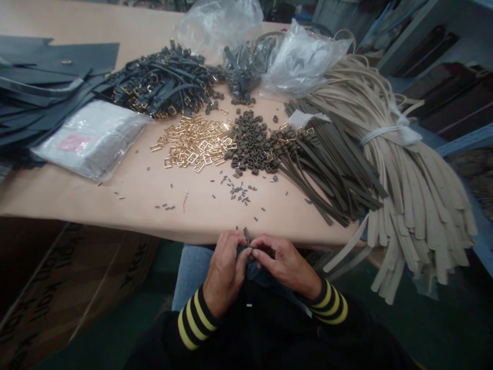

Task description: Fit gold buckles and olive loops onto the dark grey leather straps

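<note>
My left hand (224, 271) is closed at the table's front edge, its thumb and fingers pinching a narrow dark olive strap (246, 234). The fingertips of my right hand (287, 263) meet it there and pinch the same strap. One end of the strap sticks up between the hands; the fingers hide much of the rest. Beyond the hands lie small grey metal pieces (239, 193), scattered loosely. Farther back are a heap of gold rectangular buckles (198, 143) and a pile of dark olive strap loops (252, 144). Olive straps (335, 167) with buckles lie to the right.
A tied bundle of beige straps (416, 200) hangs over the right table edge. Black buckled straps (165, 82) are heaped at the back, near clear plastic bags (304, 59). At left lie a wrapped white packet (90, 136) and black sheets (77, 54). A cardboard box (96, 277) stands below.
</note>
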`<state>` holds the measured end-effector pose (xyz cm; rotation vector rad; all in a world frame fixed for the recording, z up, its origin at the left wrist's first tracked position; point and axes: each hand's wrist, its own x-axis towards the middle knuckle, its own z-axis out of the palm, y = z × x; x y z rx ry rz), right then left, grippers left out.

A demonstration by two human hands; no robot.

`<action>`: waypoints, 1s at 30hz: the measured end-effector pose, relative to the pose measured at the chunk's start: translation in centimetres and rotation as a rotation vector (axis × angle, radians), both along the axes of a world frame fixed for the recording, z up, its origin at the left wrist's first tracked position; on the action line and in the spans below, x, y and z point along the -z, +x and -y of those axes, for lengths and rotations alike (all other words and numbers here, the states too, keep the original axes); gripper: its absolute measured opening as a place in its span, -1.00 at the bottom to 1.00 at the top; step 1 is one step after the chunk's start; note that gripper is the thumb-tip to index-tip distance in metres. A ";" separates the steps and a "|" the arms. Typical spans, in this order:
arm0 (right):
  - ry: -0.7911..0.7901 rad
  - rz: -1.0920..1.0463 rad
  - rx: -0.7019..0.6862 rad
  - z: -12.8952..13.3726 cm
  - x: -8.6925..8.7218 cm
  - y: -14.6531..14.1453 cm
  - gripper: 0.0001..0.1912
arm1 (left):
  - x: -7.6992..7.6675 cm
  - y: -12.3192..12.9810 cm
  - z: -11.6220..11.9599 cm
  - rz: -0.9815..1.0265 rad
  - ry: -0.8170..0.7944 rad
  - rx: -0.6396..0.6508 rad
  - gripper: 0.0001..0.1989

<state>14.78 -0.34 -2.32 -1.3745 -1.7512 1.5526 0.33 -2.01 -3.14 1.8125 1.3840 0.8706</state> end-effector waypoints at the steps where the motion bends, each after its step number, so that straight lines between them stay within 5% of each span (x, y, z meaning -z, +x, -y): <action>1: -0.011 -0.001 0.000 0.0 0.1 0.0 -0.90 | 0.1 0.0 -0.1 0.016 -0.025 0.020 -0.92; 15: -0.370 -0.318 0.236 -0.5 1.2 0.7 -0.78 | 0.0 -1.7 0.6 0.186 -0.179 0.272 -0.92; 22: -0.439 -0.396 0.121 -0.2 1.1 0.3 -0.75 | 0.6 -1.9 -0.7 0.467 -0.582 -0.179 -0.78; 26: -0.475 -0.388 0.099 -0.2 1.2 0.0 -0.72 | 0.4 -1.2 -1.3 0.676 -0.671 -0.278 -0.78; 30: -0.493 -0.372 0.102 -0.2 1.6 -0.1 -0.69 | 0.5 -1.1 -1.6 0.662 -0.668 -0.297 -0.78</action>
